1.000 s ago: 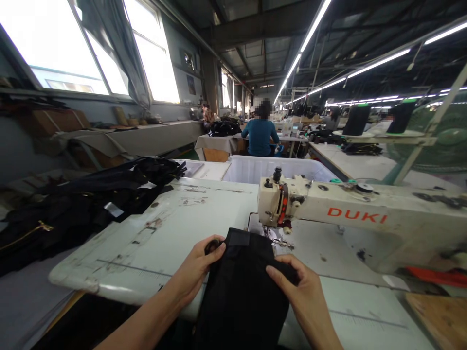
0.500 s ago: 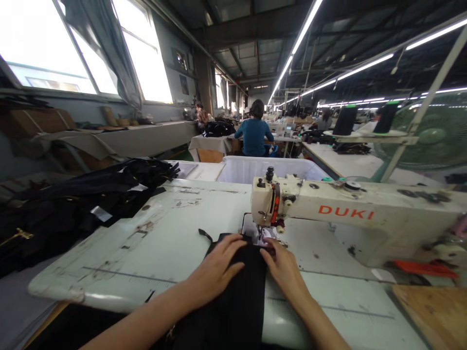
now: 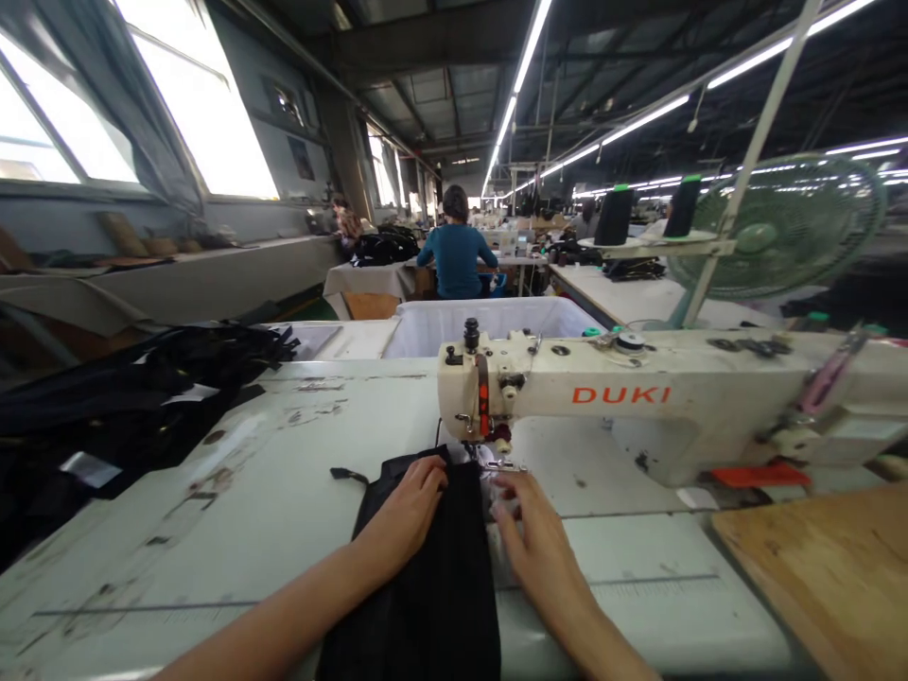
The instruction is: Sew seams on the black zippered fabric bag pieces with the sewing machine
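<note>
On the pale desk (image 3: pixel 270 511), near its front edge, a long piece of black cloth (image 3: pixel 432 596), with its far end close to the needle end of a big white sewing machine (image 3: pixel 546 378). On top of the cloth, near that far end, the left hand (image 3: pixel 406 515), palm down and flat, with fingers close together. Just beside the right edge of the cloth, the right hand (image 3: pixel 535 537), with fingers a bit bent and a small gap by the thumb; too hard to tell if pinching anything or touching the cloth. Out from the cloth's left side, a little black strap (image 3: pixel 349 475). On the machine, big orange letters (image 3: pixel 620 394), DUKI. To the left, a heap of dark cloth (image 3: pixel 43 407) with a white tag (image 3: pixel 89 470). To the right, a flat wooden board (image 3: pixel 815 558). Behind the machine, a white tub (image 3: pixel 489 327), two spools of black thread (image 3: pixel 614 216) and a green fan (image 3: pixel 794 232). Farther back, a person (image 3: pixel 458 257) in a blue top.
</note>
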`<control>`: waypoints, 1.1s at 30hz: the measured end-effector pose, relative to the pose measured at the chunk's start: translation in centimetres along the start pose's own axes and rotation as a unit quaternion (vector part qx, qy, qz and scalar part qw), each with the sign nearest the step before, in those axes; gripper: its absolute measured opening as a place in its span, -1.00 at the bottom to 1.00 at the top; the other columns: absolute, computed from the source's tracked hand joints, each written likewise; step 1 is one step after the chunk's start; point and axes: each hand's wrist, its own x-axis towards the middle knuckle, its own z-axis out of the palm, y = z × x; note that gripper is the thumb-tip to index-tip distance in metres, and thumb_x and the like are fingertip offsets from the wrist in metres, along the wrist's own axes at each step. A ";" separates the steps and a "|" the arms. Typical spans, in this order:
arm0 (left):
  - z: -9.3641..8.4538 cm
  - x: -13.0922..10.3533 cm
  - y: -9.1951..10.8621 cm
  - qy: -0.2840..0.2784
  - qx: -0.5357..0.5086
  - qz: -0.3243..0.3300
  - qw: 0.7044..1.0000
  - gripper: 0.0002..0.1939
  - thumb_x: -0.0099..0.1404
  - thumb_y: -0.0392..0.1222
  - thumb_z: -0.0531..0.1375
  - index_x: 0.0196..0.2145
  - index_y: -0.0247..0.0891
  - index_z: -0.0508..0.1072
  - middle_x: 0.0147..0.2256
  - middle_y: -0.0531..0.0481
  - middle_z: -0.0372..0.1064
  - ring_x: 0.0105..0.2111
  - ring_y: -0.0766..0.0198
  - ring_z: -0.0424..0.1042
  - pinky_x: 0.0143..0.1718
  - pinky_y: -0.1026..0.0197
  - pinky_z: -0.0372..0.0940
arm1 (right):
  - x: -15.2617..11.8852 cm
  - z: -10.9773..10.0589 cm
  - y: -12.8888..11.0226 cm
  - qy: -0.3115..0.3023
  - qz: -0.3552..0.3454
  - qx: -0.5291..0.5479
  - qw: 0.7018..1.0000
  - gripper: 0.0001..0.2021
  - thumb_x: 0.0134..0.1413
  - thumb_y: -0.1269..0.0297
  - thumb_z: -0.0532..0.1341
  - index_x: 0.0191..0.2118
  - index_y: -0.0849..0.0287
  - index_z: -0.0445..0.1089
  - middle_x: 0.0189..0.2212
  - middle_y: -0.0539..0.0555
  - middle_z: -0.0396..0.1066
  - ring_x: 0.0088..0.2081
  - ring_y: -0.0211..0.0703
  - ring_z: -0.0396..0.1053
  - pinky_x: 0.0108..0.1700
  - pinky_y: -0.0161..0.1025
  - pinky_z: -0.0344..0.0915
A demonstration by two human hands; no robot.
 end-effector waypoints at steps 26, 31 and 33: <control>0.3 0.9 1.8 -0.028 0.058 0.011 0.998 -0.88 0.36 -0.32 0.10 -0.14 -0.21 0.34 -0.07 -0.07 0.34 0.00 0.09 0.28 0.14 -0.13 0.14 | 2.3 -1.8 2.9 -0.123 -0.216 -0.210 0.946 -0.71 0.20 0.47 0.10 0.02 0.15 0.36 -0.04 0.14 0.42 0.00 0.01 0.33 0.07 0.03 0.29; 0.5 1.2 1.8 -0.043 0.072 0.007 0.996 -0.91 0.38 -0.31 0.09 -0.16 -0.22 0.32 -0.13 -0.05 0.34 -0.06 0.10 0.31 0.14 -0.16 0.12 | 2.6 -2.1 2.9 -0.144 -0.264 -0.237 0.924 -0.68 0.23 0.41 0.11 0.08 0.15 0.34 0.03 0.07 0.40 0.05 -0.02 0.32 0.12 -0.01 0.27; 0.5 1.3 1.8 -0.049 0.066 0.007 0.997 -0.90 0.38 -0.31 0.09 -0.15 -0.22 0.31 -0.12 -0.05 0.34 -0.05 0.10 0.30 0.15 -0.14 0.10 | 2.8 -2.2 3.0 -0.166 -0.281 -0.234 0.916 -0.64 0.24 0.40 0.10 0.13 0.11 0.29 0.08 0.03 0.38 0.09 -0.05 0.30 0.16 -0.01 0.23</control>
